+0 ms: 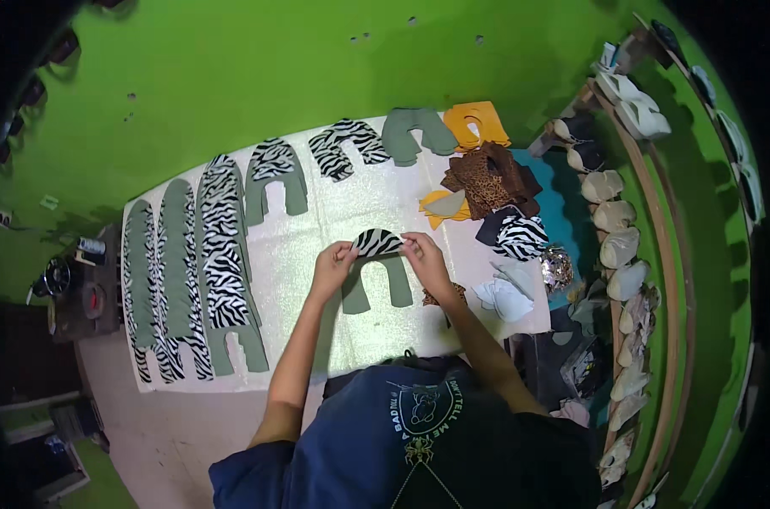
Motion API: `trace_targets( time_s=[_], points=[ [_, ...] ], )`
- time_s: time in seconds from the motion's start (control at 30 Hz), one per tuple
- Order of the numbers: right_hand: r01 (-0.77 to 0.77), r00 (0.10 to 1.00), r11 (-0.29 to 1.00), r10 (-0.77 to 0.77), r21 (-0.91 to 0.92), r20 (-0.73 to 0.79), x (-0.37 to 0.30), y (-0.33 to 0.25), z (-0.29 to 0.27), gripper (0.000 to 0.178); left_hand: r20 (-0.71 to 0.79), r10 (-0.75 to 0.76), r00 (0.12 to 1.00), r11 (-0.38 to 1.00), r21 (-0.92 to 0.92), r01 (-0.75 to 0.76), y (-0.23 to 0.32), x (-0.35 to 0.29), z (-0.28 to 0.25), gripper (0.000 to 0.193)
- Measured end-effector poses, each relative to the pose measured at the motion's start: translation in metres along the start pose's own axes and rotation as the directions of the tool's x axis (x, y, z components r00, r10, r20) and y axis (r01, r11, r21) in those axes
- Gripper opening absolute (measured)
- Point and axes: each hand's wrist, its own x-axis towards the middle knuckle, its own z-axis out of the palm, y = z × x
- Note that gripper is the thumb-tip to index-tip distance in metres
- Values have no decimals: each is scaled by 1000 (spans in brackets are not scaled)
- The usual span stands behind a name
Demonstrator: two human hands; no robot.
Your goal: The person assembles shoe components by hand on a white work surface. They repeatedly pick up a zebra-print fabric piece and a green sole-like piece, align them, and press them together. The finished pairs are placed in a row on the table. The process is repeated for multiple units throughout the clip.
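My left hand (337, 265) and my right hand (424, 257) pinch the two ends of a curved zebra-print piece (377, 244), which looks like fabric. It is stretched between them over the top of a grey-green U-shaped piece (399, 282) on the white-covered table (300, 327). I cannot tell whether the two pieces touch. The legs of the U-shaped piece point toward me. Beside my right forearm lies a small leopard-print scrap (443, 294), partly hidden by the arm.
Overlapping rows of green and zebra-print pieces (224, 212) cover the table's left side. Along the far edge lie zebra, green (418, 134) and yellow (478, 124) stacks. Leopard-print pieces (489, 181) and white scraps (504, 299) sit at right, near a rack of shoe lasts (616, 215).
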Motion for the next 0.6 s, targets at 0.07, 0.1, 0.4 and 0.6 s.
trace_targets(
  time_s=[0.07, 0.1, 0.4, 0.6],
  points=[
    [-41, 995, 998, 37, 40, 89, 7, 10, 2, 21, 14, -62, 998, 997, 40, 61, -6, 8, -7, 18],
    [-62, 990, 996, 53, 61, 131, 11, 15, 4, 20, 22, -91, 996, 994, 63, 90, -7, 10, -10, 18],
    [-151, 957, 976, 103, 158, 273, 25, 46, 19, 18, -231, 231, 945, 754, 657, -24, -17, 3, -14, 23],
    [-156, 954, 982, 122, 106, 274, 24, 51, 23, 16, -255, 404, 878, 655, 751, -83, -21, -5, 0, 17]
  ],
)
